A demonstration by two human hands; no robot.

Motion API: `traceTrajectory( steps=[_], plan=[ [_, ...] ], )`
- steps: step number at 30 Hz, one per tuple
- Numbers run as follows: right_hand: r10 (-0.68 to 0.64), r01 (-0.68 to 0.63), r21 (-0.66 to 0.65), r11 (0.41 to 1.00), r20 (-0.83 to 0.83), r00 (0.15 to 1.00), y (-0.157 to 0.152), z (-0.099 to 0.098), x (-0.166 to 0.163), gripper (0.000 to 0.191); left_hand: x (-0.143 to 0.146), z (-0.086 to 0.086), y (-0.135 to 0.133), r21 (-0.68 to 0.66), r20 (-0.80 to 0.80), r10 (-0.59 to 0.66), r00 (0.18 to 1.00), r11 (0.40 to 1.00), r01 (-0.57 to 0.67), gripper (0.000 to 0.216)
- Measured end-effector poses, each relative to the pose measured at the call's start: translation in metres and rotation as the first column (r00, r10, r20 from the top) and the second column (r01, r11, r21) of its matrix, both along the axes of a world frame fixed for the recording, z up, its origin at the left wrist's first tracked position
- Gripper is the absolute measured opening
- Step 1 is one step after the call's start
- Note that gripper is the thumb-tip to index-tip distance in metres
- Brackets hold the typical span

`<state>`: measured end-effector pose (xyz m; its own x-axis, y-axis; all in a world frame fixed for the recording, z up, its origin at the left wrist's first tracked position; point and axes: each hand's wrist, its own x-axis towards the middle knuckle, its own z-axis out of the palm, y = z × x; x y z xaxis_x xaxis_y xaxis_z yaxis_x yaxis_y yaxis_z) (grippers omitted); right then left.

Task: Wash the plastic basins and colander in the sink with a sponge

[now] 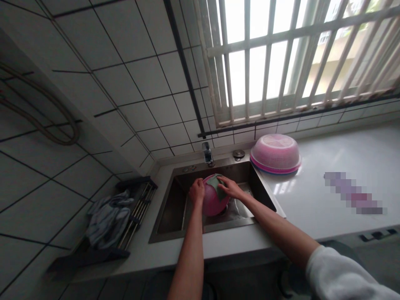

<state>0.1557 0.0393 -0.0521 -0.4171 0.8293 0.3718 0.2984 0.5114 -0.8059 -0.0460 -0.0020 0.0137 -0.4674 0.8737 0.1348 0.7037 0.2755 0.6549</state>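
A pink plastic basket point(215, 203) is held tilted inside the steel sink point(168, 214). My left hand point(197, 191) grips its left rim with the fingers closed round the edge. Against the basket's upper right side, my right hand point(229, 187) presses a green cloth point(215, 182), its fingers bent over the fabric. Part of the cloth is hidden under those fingers. Behind the basket stands the faucet point(207, 153) at the sink's back edge.
Upside-down pink basins point(275, 153) rest on the white counter point(308, 166) right of the sink. A drain plug point(238, 153) lies behind the sink. On the left, a striped cloth point(108, 218) hangs over a rack point(139, 208). A blurred-out item point(353, 193) lies far right.
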Motion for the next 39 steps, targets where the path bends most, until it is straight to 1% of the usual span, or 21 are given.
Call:
traceTrajectory(
  steps=[3,5,7,9,11,12,13,15,17,18,20,22,24,27,29,30,31,33,36,38,39],
  plan=[
    [0.01,-0.013,0.038,0.999,0.067,0.998,-0.005,0.007,-0.002,0.05,-0.003,-0.001,0.004,-0.16,0.04,0.011,0.999,0.987,-0.004,0.053],
    [0.04,-0.056,0.116,0.992,0.132,0.99,-0.013,0.016,-0.005,0.049,-0.006,-0.002,0.008,-0.203,0.125,0.042,0.991,0.979,-0.016,0.06],
    [0.092,-0.139,0.231,0.963,0.204,0.975,-0.024,0.026,-0.01,0.045,-0.009,-0.005,0.011,-0.205,0.249,0.07,0.966,0.979,-0.019,0.063],
    [0.138,-0.229,0.338,0.913,0.272,0.952,-0.036,0.037,-0.017,0.039,-0.009,-0.008,0.012,-0.163,0.386,0.073,0.92,0.987,-0.01,0.064],
    [0.172,-0.293,0.398,0.869,0.312,0.934,-0.043,0.044,-0.021,0.036,-0.008,-0.01,0.011,-0.107,0.496,0.068,0.866,0.994,-0.017,0.061],
    [0.181,-0.306,0.409,0.86,0.316,0.931,-0.044,0.045,-0.022,0.036,-0.007,-0.011,0.01,-0.088,0.539,0.063,0.84,0.996,-0.018,0.06],
    [0.178,-0.296,0.409,0.863,0.303,0.936,-0.042,0.045,-0.021,0.037,-0.006,-0.012,0.009,-0.077,0.574,0.058,0.817,0.997,-0.016,0.059],
    [0.123,-0.204,0.369,0.907,0.232,0.965,-0.032,0.041,-0.016,0.04,-0.003,-0.013,0.007,-0.079,0.616,0.055,0.786,0.997,-0.009,0.062],
    [0.004,-0.039,0.276,0.96,0.125,0.992,-0.017,0.032,-0.006,0.043,0.0,-0.013,0.005,-0.08,0.623,0.063,0.779,0.997,-0.017,0.068],
    [-0.064,0.046,0.216,0.975,0.076,0.995,-0.009,0.027,0.0,0.045,0.002,-0.013,0.005,-0.074,0.624,0.064,0.779,0.997,-0.022,0.07],
    [-0.164,0.161,0.116,0.98,0.018,0.986,0.003,0.02,0.009,0.048,0.005,-0.012,0.003,-0.05,0.638,0.043,0.769,0.999,-0.014,0.073],
    [-0.204,0.202,0.101,0.974,0.014,0.979,0.005,0.018,0.014,0.049,0.008,-0.011,0.002,-0.02,0.669,0.009,0.743,1.0,0.006,0.074],
    [-0.185,0.171,0.19,0.967,0.054,0.981,-0.003,0.023,0.011,0.049,0.01,-0.009,0.0,0.004,0.705,-0.015,0.709,1.0,0.018,0.076],
    [-0.069,0.0,0.376,0.926,0.171,0.983,-0.024,0.035,-0.003,0.046,0.013,-0.008,-0.002,0.02,0.746,-0.032,0.665,0.999,0.027,0.076],
    [0.005,-0.107,0.426,0.898,0.234,0.972,-0.034,0.042,-0.011,0.046,0.014,-0.008,-0.003,0.021,0.763,-0.04,0.645,0.999,0.037,0.076],
    [0.024,-0.129,0.426,0.895,0.243,0.97,-0.037,0.044,-0.013,0.046,0.014,-0.007,-0.003,0.018,0.769,-0.038,0.638,0.999,0.038,0.075],
    [0.027,-0.124,0.415,0.901,0.232,0.972,-0.037,0.046,-0.014,0.046,0.014,-0.007,-0.004,0.017,0.773,-0.036,0.633,0.999,0.037,0.075],
    [-0.007,-0.056,0.361,0.931,0.171,0.985,-0.03,0.044,-0.01,0.047,0.014,-0.008,-0.004,0.006,0.768,-0.028,0.64,0.999,0.036,0.074],
    [-0.149,0.138,0.192,0.972,0.041,0.988,-0.012,0.031,0.004,0.05,0.014,-0.012,-0.003,-0.017,0.716,-0.028,0.697,0.998,0.058,0.075],
    [-0.242,0.243,0.067,0.968,-0.009,0.97,0.0,0.02,0.012,0.049,0.014,-0.014,-0.002,-0.03,0.676,-0.044,0.735,0.996,0.088,0.076],
    [-0.27,0.27,0.026,0.963,-0.017,0.963,0.005,0.014,0.015,0.048,0.014,-0.016,-0.001,-0.032,0.659,-0.062,0.75,0.993,0.11,0.075]
  ],
)
